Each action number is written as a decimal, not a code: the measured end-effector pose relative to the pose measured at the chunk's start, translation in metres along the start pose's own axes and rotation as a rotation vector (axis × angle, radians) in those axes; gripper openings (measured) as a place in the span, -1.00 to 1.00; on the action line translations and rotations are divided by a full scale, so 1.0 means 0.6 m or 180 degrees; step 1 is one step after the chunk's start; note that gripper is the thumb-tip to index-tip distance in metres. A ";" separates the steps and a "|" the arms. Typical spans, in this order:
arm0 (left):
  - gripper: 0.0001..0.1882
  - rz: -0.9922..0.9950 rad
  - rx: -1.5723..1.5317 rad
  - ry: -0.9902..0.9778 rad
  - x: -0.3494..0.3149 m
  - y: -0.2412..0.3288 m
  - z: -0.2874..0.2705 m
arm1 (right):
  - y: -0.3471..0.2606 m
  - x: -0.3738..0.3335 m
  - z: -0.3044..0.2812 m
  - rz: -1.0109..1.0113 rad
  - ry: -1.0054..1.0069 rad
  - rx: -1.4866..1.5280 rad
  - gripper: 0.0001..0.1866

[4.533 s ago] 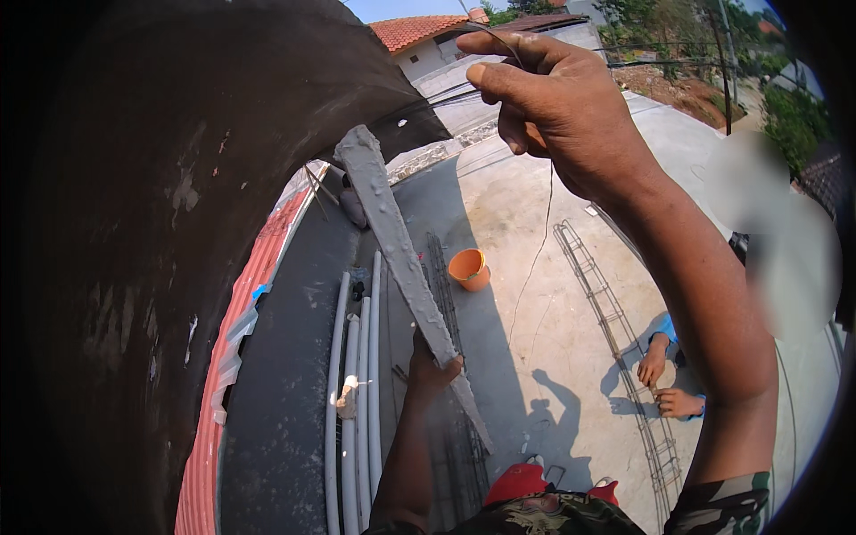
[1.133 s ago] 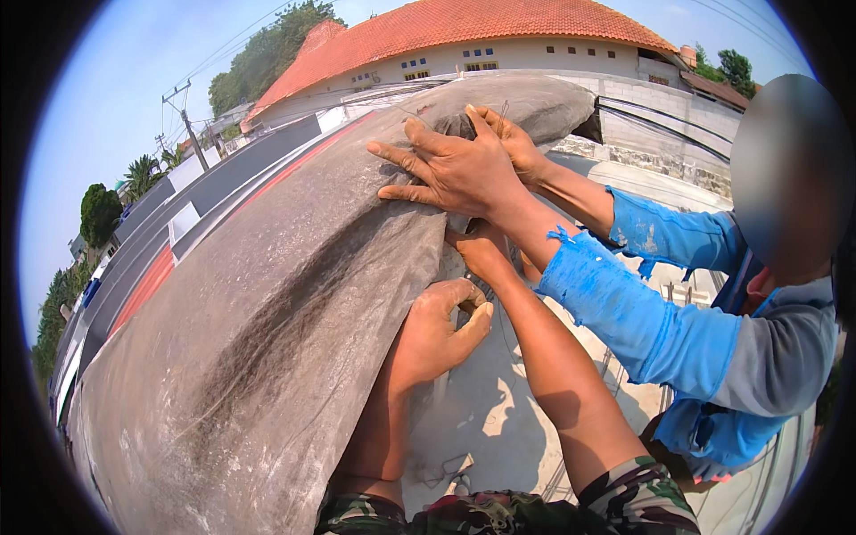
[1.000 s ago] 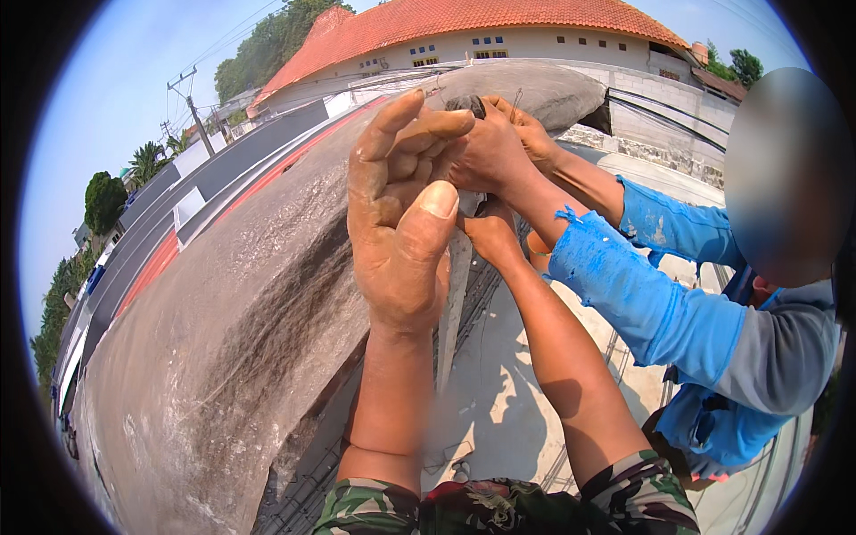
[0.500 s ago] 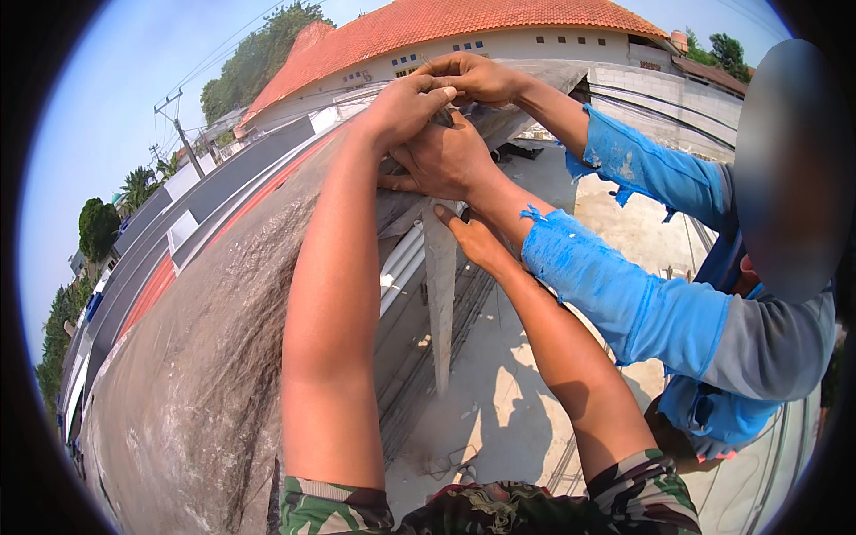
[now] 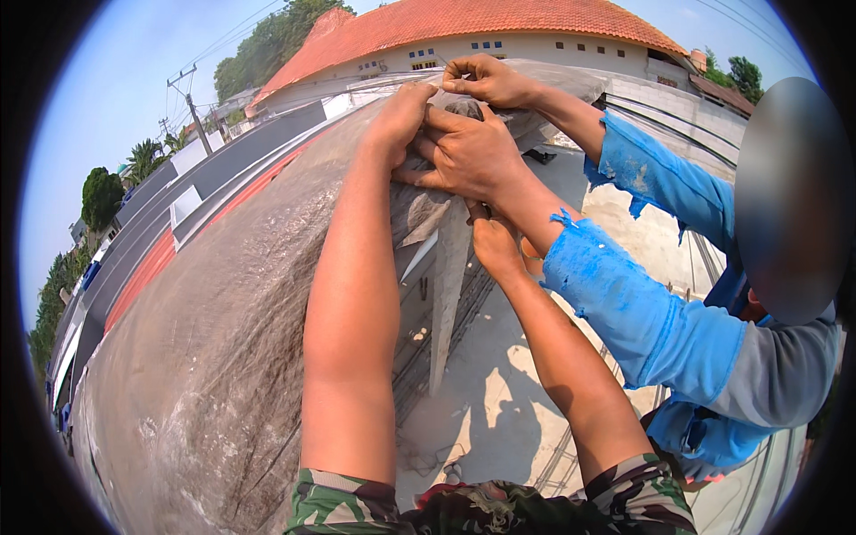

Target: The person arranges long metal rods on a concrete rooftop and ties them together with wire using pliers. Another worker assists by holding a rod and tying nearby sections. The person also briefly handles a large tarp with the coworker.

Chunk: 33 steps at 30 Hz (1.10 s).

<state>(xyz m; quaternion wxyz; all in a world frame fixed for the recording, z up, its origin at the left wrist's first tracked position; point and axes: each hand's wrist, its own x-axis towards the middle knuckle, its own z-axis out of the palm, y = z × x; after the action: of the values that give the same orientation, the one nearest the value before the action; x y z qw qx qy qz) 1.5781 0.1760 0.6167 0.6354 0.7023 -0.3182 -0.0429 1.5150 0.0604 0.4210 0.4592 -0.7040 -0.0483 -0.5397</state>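
Head camera faces forward and down, seemingly close.

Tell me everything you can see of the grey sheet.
The sheet is grey-brown, apparently plastic, creased and streaked with pale marks. It spreads from the lower left up to the upper middle, bunched near the hands. The left hand and a co-worker's hand appear to touch it there; its support is unclear.

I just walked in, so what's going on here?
Two people are working at a large grey-brown sheet. The wearer's left hand is on its upper part, against a co-worker's hand spread beside a bunched lump. The co-worker's other hand is pinched just above. The wearer's right hand is lower, beside a grey pole; its exact grip is unclear.
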 end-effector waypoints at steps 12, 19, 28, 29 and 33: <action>-0.47 0.0305 0.0627 -0.0754 -0.029 0.012 0.011 | -0.024 -0.004 -0.030 0.1354 -0.1058 0.1363 -0.74; -0.52 0.0664 0.1530 -0.1273 -0.025 0.009 0.028 | -0.050 0.013 -0.029 0.1018 -0.1108 0.1582 -0.69; -0.53 0.0656 0.1870 -0.1247 0.007 -0.001 0.028 | 0.009 -0.054 -0.030 0.1042 -0.0889 -0.0059 -0.59; -0.53 0.0589 0.1827 -0.1261 0.005 0.002 0.026 | 0.006 -0.053 -0.030 0.1051 -0.0905 -0.0125 -0.56; -0.50 0.0949 0.1972 -0.1127 0.005 -0.006 0.017 | -0.001 -0.050 -0.029 0.0903 -0.0805 -0.0266 -0.51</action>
<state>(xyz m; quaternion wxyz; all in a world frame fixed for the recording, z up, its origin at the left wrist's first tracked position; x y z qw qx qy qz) 1.5771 0.1656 0.6122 0.3275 0.7887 -0.5195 0.0275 1.4899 0.0617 0.3969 0.4913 -0.7844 0.0165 -0.3784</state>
